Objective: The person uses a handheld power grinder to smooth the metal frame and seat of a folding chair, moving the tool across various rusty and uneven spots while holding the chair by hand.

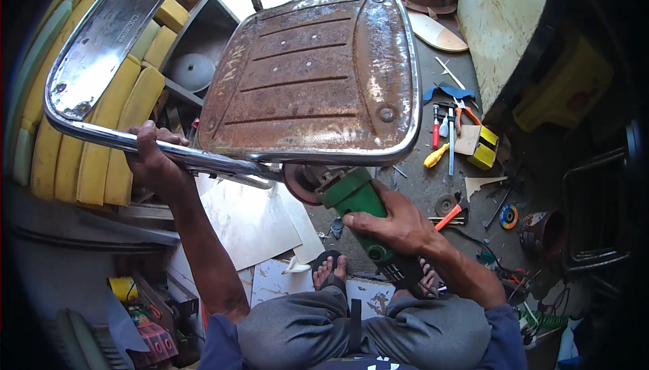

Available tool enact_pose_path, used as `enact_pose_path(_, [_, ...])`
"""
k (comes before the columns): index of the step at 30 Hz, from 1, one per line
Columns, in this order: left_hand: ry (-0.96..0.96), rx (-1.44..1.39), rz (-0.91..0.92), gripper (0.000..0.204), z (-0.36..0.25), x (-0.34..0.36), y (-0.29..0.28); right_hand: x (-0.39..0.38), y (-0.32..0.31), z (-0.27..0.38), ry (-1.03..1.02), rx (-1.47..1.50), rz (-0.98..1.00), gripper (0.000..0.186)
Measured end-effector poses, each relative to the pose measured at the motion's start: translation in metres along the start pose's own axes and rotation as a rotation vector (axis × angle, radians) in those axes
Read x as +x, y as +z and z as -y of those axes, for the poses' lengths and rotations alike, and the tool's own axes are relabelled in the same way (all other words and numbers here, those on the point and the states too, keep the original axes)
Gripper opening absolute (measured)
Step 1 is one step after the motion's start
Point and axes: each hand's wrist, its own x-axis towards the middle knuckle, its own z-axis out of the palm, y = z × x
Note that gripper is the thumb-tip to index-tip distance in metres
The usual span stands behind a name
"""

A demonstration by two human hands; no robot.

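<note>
A metal chair with a rusty brown seat pan [291, 79] and a shiny chrome frame [203, 158] is tilted in front of me. Its polished backrest [111, 45] points to the upper left. My left hand [157, 153] is wrapped round the chrome tube between backrest and seat. My right hand [399, 221] grips a green angle grinder [355, 197] by its body, thumb on top. The grinder's disc [302, 184] sits at the underside of the seat's near edge, partly hidden by it; whether it touches I cannot tell.
Yellow cushions [101, 153] are stacked at the left. On the floor at the right lie screwdrivers [437, 156], pliers [466, 111], a yellow box [484, 148], a loose disc [508, 216] and cables. Pale sheets [250, 224] lie below the chair, near my feet. A dark chair frame [598, 207] stands far right.
</note>
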Motion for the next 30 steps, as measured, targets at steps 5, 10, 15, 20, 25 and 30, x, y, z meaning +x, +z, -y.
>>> enact_pose_path(5, [0.004, -0.006, -0.015, 0.016, 0.004, 0.003, -0.007, -0.012, -0.011, -0.037, 0.135, -0.081, -0.11, 0.083])
enact_pose_path(10, [-0.002, 0.023, -0.043, 0.02, 0.006, 0.001, -0.005, -0.024, -0.01, -0.074, 0.361, -0.278, -0.262, 0.071])
enact_pose_path(15, [0.014, 0.042, -0.051, 0.022, 0.011, 0.005, -0.012, -0.025, 0.003, -0.064, 0.234, -0.246, -0.272, 0.076])
enact_pose_path(20, [-0.006, 0.084, 0.0, 0.029, 0.016, 0.009, -0.022, -0.025, 0.02, -0.044, 0.002, -0.092, -0.258, 0.082])
enact_pose_path(25, [0.073, 0.123, 0.086, 0.03, 0.022, 0.014, -0.031, -0.037, 0.012, -0.109, 0.149, -0.34, -0.373, 0.081])
enact_pose_path(30, [0.154, 0.304, 0.092, 0.035, 0.018, 0.009, -0.028, -0.049, 0.027, -0.139, 0.225, -0.337, -0.459, 0.082])
